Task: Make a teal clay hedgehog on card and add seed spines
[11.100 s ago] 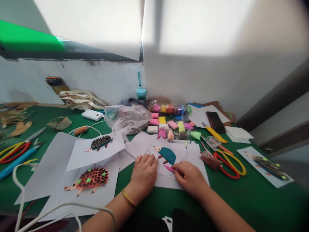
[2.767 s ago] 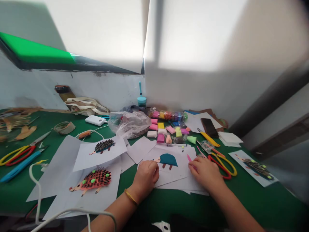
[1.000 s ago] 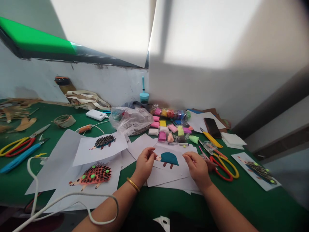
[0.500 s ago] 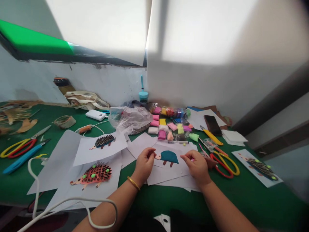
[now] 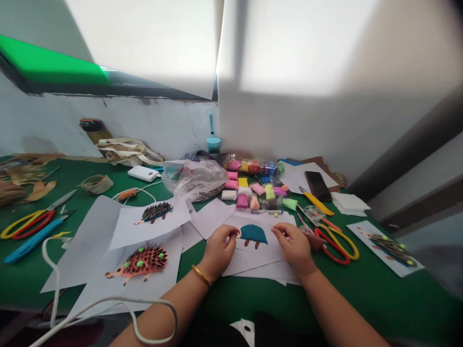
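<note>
A hedgehog figure [image 5: 254, 234] with a smooth teal back, pale face and brown legs lies on white paper [image 5: 249, 262] between my hands. My left hand [image 5: 221, 246] is closed, thumb and forefinger pinched at the face end; anything between them is too small to make out. My right hand [image 5: 293, 246] is also closed in a pinch, just right of the teal back and apart from it. What its fingertips hold, if anything, is hidden. Small coloured clay packets [image 5: 243, 201] lie behind the paper.
Two finished spiny hedgehogs [image 5: 157, 212] lie on paper at left, another card [image 5: 385, 248] at far right. Scissors [image 5: 334, 246] flank the right hand; more scissors [image 5: 32, 224] and a blue cutter [image 5: 34, 241] lie left. A white cable [image 5: 108, 299] loops over my left forearm.
My left hand has shifted slightly right, over the face end of the figure. My right hand has risen slightly, away from the teal back's lower edge. Another person's hand appears at the far left.
</note>
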`<action>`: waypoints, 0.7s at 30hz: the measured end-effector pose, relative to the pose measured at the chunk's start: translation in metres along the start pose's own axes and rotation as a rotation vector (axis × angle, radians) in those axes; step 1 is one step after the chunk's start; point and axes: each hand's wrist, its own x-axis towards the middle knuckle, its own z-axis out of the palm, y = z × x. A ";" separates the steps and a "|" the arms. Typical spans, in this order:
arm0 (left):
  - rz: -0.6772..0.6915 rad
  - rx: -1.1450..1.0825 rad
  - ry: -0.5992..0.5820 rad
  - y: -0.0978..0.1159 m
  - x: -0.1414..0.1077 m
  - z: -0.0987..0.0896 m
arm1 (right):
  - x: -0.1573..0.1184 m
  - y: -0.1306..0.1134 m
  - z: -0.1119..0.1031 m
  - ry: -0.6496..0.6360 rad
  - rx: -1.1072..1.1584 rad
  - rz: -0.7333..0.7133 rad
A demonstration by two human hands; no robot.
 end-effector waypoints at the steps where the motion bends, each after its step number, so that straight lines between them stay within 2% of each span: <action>1: -0.002 0.000 0.001 0.000 0.000 0.000 | 0.000 0.000 -0.001 -0.009 -0.019 -0.001; 4: 0.009 0.015 0.004 -0.002 0.001 0.001 | 0.001 0.002 -0.003 -0.002 -0.062 -0.011; 8: 0.073 0.058 -0.013 -0.002 0.000 0.000 | 0.006 0.008 -0.003 0.022 -0.117 -0.110; 11: 0.163 0.147 -0.065 0.005 -0.003 -0.001 | 0.009 0.012 -0.007 0.020 -0.278 -0.141; 15: 0.373 0.325 -0.269 0.021 -0.011 0.001 | 0.011 0.016 -0.015 -0.090 -0.525 -0.094; 19: 0.550 0.414 -0.458 0.030 -0.021 0.008 | 0.012 0.018 -0.017 -0.161 -0.594 -0.111; 21: 0.587 0.444 -0.519 0.031 -0.023 0.010 | 0.012 0.019 -0.019 -0.162 -0.597 -0.120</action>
